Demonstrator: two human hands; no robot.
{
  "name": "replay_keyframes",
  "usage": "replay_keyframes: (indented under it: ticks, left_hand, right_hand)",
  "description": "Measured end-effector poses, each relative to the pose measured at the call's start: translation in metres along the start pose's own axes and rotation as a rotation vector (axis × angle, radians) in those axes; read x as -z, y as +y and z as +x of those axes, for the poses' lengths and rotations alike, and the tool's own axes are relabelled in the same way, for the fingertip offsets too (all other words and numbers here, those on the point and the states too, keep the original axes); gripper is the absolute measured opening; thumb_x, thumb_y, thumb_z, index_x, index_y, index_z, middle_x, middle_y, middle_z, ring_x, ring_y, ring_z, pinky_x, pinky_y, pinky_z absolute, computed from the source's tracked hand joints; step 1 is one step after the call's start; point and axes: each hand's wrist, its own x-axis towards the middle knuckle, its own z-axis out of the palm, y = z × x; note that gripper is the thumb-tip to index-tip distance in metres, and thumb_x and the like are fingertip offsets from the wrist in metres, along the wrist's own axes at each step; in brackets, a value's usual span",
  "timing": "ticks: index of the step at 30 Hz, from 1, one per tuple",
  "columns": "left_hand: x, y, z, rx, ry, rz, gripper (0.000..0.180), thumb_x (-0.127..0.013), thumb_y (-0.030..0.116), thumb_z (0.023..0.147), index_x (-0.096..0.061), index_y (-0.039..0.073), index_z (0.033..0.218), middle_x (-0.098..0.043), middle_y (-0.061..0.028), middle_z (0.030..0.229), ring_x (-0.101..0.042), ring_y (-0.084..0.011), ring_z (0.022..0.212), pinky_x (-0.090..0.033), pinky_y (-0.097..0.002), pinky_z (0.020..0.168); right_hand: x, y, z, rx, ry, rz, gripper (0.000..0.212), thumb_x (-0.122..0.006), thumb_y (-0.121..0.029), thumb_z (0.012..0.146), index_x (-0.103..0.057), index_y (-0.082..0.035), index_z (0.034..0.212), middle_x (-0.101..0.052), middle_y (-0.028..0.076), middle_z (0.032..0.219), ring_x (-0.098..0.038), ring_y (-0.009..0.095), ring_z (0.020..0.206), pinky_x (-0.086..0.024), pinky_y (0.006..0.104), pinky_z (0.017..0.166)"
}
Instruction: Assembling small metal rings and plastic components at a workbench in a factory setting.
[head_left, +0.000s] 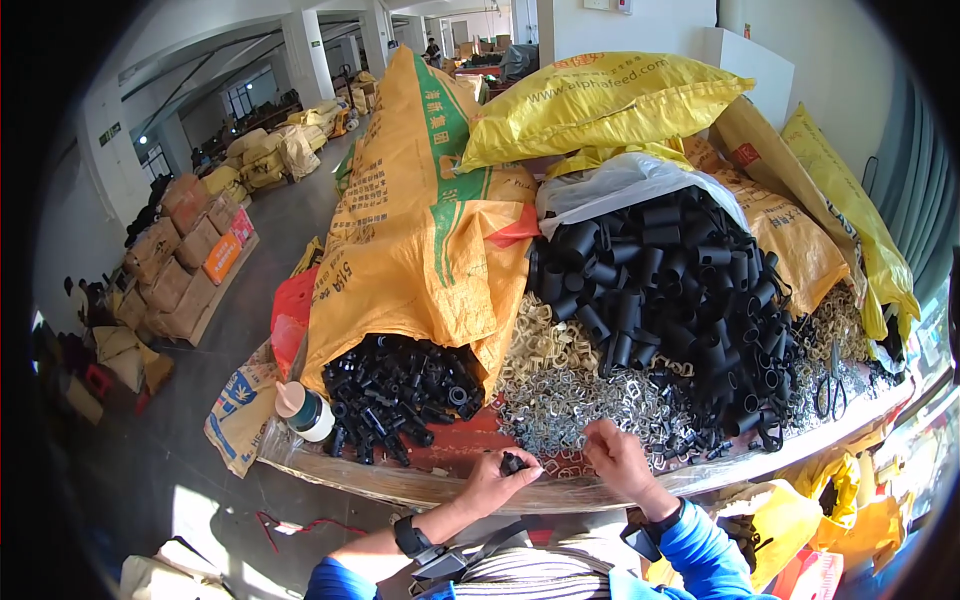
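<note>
Near the table's front edge, my left hand (495, 482) is closed round a small black plastic part (512, 463), whose dark end shows between thumb and fingers. To its right, my right hand (618, 460) is curled with the fingertips drawn together beside the small silver metal rings (570, 412). Whatever those fingers hold, if anything, is too small to make out. Left of my hands, a heap of black plastic fittings (400, 385) spills from an orange woven sack (400, 250). Larger black plastic tubes (660, 280) are piled at the right, behind my right hand.
Cream-coloured plastic clips (550, 345) lie between the heaps. A bottle with a pink cap (312, 415) stands at the table's left corner. Scissors (831, 385) lie at the right. A full yellow sack (610, 105) rests at the back, and boxes (180, 260) stack on the floor left.
</note>
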Motion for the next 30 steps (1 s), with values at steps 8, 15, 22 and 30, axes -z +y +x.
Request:
replay_keyframes:
  ticks: [8, 15, 22, 30]
  left_hand:
    - [-0.004, -0.005, 0.003, 0.16, 0.006, -0.194, 0.01, -0.06, 0.011, 0.075, -0.057, 0.002, 0.076, -0.05, 0.0033, 0.062, -0.041, -0.0035, 0.055, -0.033, -0.0184, 0.049]
    - [-0.006, -0.006, 0.004, 0.209, -0.004, -0.314, 0.011, -0.058, 0.011, 0.076, -0.055, 0.001, 0.078, -0.048, 0.0022, 0.061, -0.041, -0.0053, 0.054, -0.033, -0.0192, 0.049]
    - [-0.005, -0.012, 0.002, 0.248, -0.008, -0.398, 0.012, -0.059, 0.014, 0.076, -0.056, 0.002, 0.078, -0.048, 0.0026, 0.06, -0.041, -0.0045, 0.052, -0.033, -0.0183, 0.046]
    - [-0.007, -0.014, -0.004, 0.335, -0.036, -0.487, 0.013, -0.058, 0.014, 0.075, -0.054, 0.002, 0.079, -0.049, 0.0017, 0.063, -0.042, -0.0055, 0.052, -0.033, -0.0184, 0.046]
  right_hand:
    - [0.001, -0.003, 0.002, 0.157, -0.016, 0.043, 0.009, -0.052, -0.004, 0.073, -0.055, -0.002, 0.081, -0.055, 0.013, 0.069, -0.056, 0.026, 0.06, -0.045, 0.0299, 0.053]
    - [-0.01, -0.024, -0.002, 0.31, -0.143, 0.113, 0.009, -0.057, -0.007, 0.073, -0.056, -0.003, 0.081, -0.051, 0.011, 0.068, -0.053, 0.027, 0.059, -0.043, 0.032, 0.052]
    - [-0.017, -0.026, -0.004, 0.31, -0.128, 0.078, 0.008, -0.057, -0.008, 0.073, -0.055, -0.004, 0.08, -0.049, 0.01, 0.068, -0.052, 0.027, 0.06, -0.042, 0.0333, 0.052]
    - [-0.021, -0.025, -0.01, 0.292, -0.16, 0.067, 0.009, -0.056, -0.007, 0.072, -0.054, -0.003, 0.08, -0.049, 0.011, 0.068, -0.052, 0.027, 0.061, -0.042, 0.0335, 0.053]
